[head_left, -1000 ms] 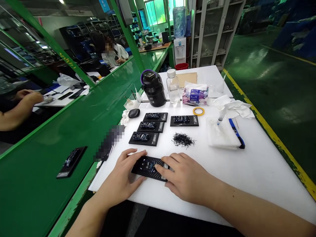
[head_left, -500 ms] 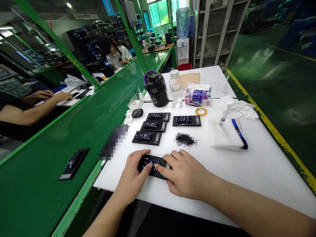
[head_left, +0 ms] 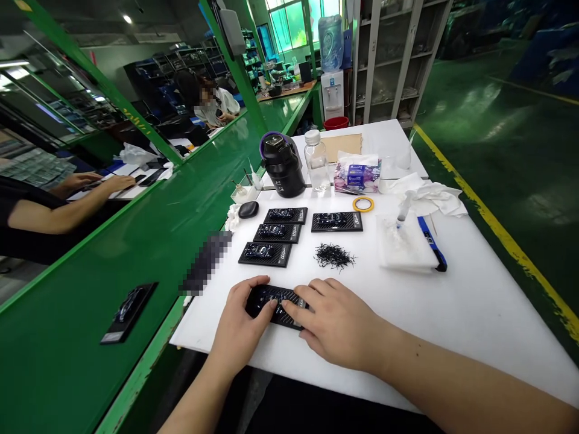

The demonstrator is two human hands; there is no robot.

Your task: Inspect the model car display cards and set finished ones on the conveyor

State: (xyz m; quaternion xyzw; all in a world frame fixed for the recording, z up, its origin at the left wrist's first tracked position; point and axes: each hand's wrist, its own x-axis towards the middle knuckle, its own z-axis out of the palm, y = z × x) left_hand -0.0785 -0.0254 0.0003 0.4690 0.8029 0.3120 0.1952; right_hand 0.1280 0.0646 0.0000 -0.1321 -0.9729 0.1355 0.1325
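Observation:
A black patterned plate with a glossy dark model car [head_left: 261, 298] on it lies on the white table [head_left: 488, 319] near its front edge. My left hand [head_left: 239, 322] grips the plate's left end, with the thumb on the car. From the right, my right hand [head_left: 337, 322] holds the other end, its index fingertip beside the car and the fingers over the plate's printed end. Behind them stand similar plates with cars [head_left: 265, 253], three in a column and one [head_left: 337, 221] further right. A heap of thin black bits [head_left: 335, 256] lies in front of that one.
Further back are a black flask [head_left: 283, 166], a clear bottle [head_left: 318, 163], a tissue pack [head_left: 357, 175] and yellow tape [head_left: 363, 204]. A blue cutter [head_left: 432, 244] lies right. Another plate [head_left: 129, 313] rests on the green surface; people sit beyond it.
The view has shifted slightly, and the plate on the green surface appears lower and further left. Both hands keep their hold on the plate, with hardly any change in the fingers.

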